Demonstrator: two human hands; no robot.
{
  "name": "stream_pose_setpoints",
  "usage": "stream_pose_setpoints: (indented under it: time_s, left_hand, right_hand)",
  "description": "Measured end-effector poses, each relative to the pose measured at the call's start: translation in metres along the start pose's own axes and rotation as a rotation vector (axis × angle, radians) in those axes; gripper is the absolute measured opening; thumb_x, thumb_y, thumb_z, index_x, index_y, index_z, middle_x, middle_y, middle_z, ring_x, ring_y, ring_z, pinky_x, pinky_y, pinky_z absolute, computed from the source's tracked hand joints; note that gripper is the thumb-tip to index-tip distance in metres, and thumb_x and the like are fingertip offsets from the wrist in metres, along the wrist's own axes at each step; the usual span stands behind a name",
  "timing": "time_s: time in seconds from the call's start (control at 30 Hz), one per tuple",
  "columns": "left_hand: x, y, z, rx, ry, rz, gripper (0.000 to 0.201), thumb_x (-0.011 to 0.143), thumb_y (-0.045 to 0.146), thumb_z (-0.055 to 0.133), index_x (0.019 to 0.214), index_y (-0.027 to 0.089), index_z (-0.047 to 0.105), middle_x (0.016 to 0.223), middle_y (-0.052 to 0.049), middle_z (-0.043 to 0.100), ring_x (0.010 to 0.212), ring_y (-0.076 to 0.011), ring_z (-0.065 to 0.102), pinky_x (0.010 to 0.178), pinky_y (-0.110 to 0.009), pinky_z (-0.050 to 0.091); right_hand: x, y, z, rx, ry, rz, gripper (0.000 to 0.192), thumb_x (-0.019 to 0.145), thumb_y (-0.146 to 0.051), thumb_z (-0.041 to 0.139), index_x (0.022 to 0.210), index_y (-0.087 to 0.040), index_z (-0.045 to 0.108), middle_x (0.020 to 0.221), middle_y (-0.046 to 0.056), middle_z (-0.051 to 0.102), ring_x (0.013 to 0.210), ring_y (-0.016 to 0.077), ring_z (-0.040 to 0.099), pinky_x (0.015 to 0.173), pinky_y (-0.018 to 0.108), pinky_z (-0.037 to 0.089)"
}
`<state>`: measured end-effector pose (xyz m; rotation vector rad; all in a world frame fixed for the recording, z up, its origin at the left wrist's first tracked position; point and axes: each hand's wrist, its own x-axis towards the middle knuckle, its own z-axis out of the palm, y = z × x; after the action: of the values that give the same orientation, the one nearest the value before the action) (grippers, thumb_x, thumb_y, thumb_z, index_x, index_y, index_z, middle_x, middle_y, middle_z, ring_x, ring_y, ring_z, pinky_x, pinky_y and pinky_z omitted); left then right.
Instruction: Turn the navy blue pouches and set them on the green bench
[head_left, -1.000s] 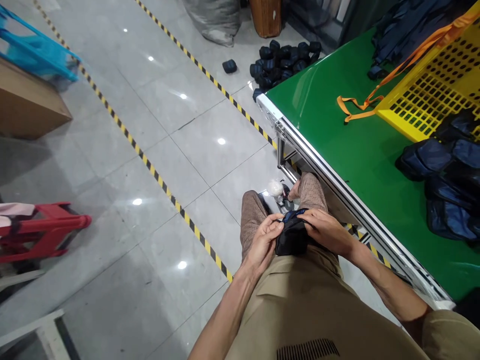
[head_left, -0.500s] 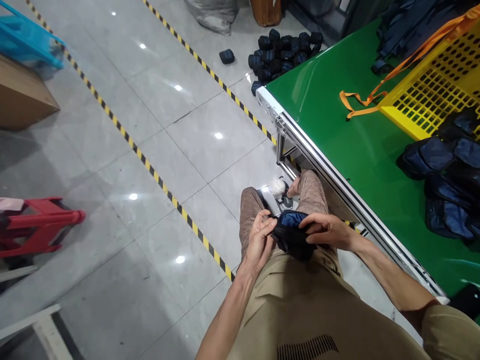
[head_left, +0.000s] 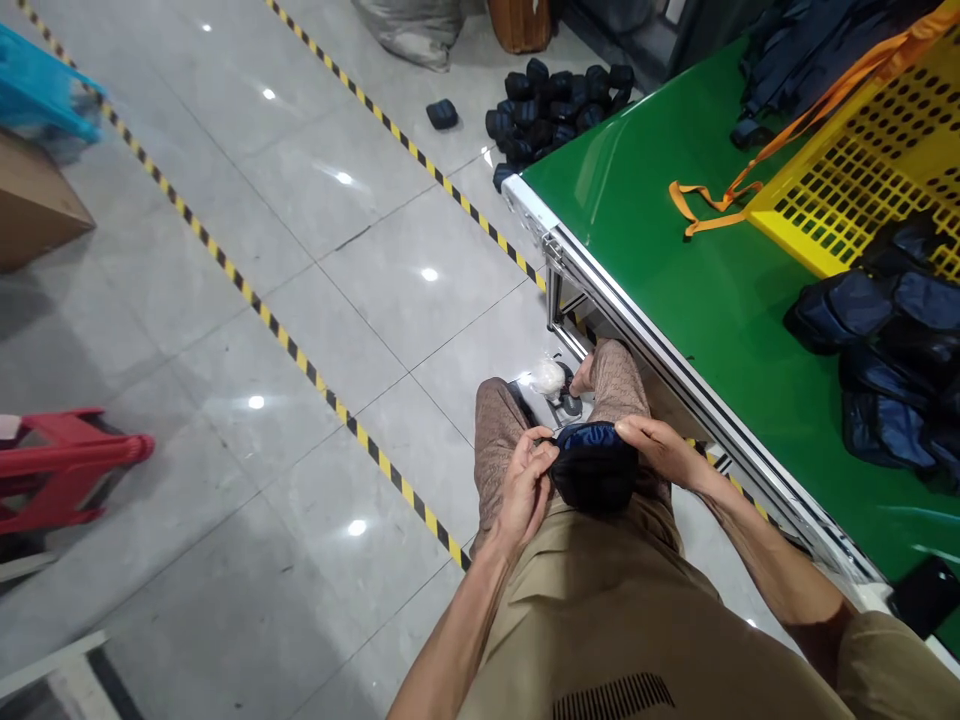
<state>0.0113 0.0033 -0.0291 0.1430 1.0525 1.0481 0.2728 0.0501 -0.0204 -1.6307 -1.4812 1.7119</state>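
Both hands, left hand (head_left: 527,487) and right hand (head_left: 660,450), pinching a dark blue pouch (head_left: 594,466) near the green conveyor table (head_left: 675,270) at the right.

Probably matt cloth pouch (head_left: 594,477), glossy floor tiles (head_left: 315,300)

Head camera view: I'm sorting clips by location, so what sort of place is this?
Probably a workshop or packing floor: a green conveyor table, hazard tape on the tiled floor, and a heap of dark rolled bundles like the pouch between both hands.

Khaki short-sleeved shirt with a dark striped mark; brown patterned trousers; bare forearms
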Motion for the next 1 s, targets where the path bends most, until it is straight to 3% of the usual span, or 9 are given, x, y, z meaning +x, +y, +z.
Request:
stream_pose_setpoints:
  time_s: [0.13, 0.23, 0.33, 0.4, 0.5, 0.6, 0.77, 0.87, 1.0]
  left_hand:
    - [0.005, 0.002, 0.003, -0.005, -0.021, -0.013, 0.055, 0.074, 0.032, 0.104, 0.121, 0.022, 0.076, 0.095, 0.002, 0.071, 0.083, -0.0113, 0.062, 0.078, -0.022, 0.049]
    - [0.012, 0.006, 0.001, 0.091, -0.153, -0.183, 0.049, 0.08, 0.046, 0.103, 0.114, 0.017, 0.081, 0.102, -0.005, 0.077, 0.091, -0.0163, 0.069, 0.087, -0.027, 0.054]
    - [0.024, 0.013, -0.003, 0.274, -0.318, -0.271, 0.046, 0.078, 0.05, 0.104, 0.097, 0.014, 0.081, 0.088, -0.005, 0.074, 0.081, -0.0153, 0.065, 0.079, -0.025, 0.049]
    - [0.035, 0.016, -0.003, 0.454, -0.362, -0.183, 0.042, 0.078, 0.048, 0.102, 0.091, 0.016, 0.079, 0.08, -0.001, 0.069, 0.072, -0.0126, 0.058, 0.069, -0.023, 0.041]
    - [0.055, 0.016, 0.002, 0.81, -0.296, 0.125, 0.03, 0.087, 0.044, 0.092, 0.083, 0.02, 0.073, 0.071, 0.003, 0.059, 0.065, -0.014, 0.047, 0.064, -0.025, 0.033]
    - [0.074, 0.006, 0.006, 1.108, -0.19, 0.382, 0.013, 0.092, 0.033, 0.081, 0.085, 0.025, 0.074, 0.074, 0.0, 0.061, 0.069, -0.0192, 0.051, 0.069, -0.027, 0.035]
    - [0.082, -0.012, 0.002, 1.286, -0.212, 0.465, 0.014, 0.1, 0.031, 0.071, 0.111, 0.028, 0.08, 0.098, -0.009, 0.077, 0.085, -0.0262, 0.07, 0.078, -0.031, 0.044]
    - [0.073, -0.011, -0.006, 1.189, -0.148, 0.486, 0.025, 0.111, 0.04, 0.06, 0.12, 0.03, 0.08, 0.104, -0.01, 0.081, 0.089, -0.0279, 0.075, 0.082, -0.032, 0.048]
    - [0.06, -0.008, -0.017, 1.091, 0.047, 0.447, 0.032, 0.111, 0.048, 0.06, 0.129, 0.029, 0.076, 0.102, -0.01, 0.082, 0.092, -0.0315, 0.077, 0.085, -0.035, 0.05]
  right_hand:
    - [-0.006, -0.006, -0.003, 0.302, -0.15, 0.145, 0.053, 0.085, -0.067, 0.09, 0.102, -0.021, 0.07, 0.085, 0.0, 0.067, 0.075, 0.0172, 0.056, 0.065, 0.027, 0.042]
    - [-0.006, -0.01, -0.002, 0.412, -0.208, 0.156, 0.049, 0.077, -0.055, 0.095, 0.099, -0.021, 0.068, 0.088, 0.0, 0.068, 0.076, 0.0165, 0.058, 0.066, 0.026, 0.042]
    - [0.001, -0.008, -0.001, 0.337, -0.199, 0.099, 0.036, 0.078, -0.043, 0.089, 0.095, -0.022, 0.066, 0.08, -0.003, 0.062, 0.071, 0.0148, 0.052, 0.063, 0.025, 0.037]
    - [0.009, -0.002, 0.0, 0.191, -0.126, 0.032, 0.026, 0.082, -0.04, 0.082, 0.091, -0.023, 0.065, 0.072, -0.006, 0.052, 0.066, 0.0141, 0.045, 0.061, 0.025, 0.032]
    - [0.022, 0.012, 0.003, -0.141, 0.052, -0.119, 0.016, 0.092, -0.038, 0.073, 0.09, -0.024, 0.067, 0.071, -0.005, 0.052, 0.067, 0.0161, 0.047, 0.064, 0.026, 0.034]
    - [0.03, 0.025, 0.005, -0.487, 0.129, -0.214, 0.013, 0.105, -0.035, 0.061, 0.105, -0.024, 0.069, 0.083, 0.0, 0.069, 0.077, 0.0209, 0.064, 0.072, 0.028, 0.042]
    - [0.027, 0.033, -0.005, -0.934, 0.03, -0.145, 0.032, 0.117, -0.031, 0.044, 0.138, -0.021, 0.066, 0.095, 0.009, 0.083, 0.081, 0.0271, 0.078, 0.07, 0.029, 0.045]
    - [0.027, 0.021, -0.028, -0.954, -0.058, -0.209, 0.03, 0.114, -0.029, 0.051, 0.132, -0.023, 0.074, 0.094, 0.009, 0.085, 0.086, 0.0281, 0.081, 0.072, 0.03, 0.048]
    - [0.056, -0.017, -0.067, -0.586, -0.062, -0.245, 0.021, 0.106, -0.034, 0.061, 0.109, -0.023, 0.079, 0.073, 0.004, 0.076, 0.066, 0.0239, 0.074, 0.067, 0.03, 0.052]
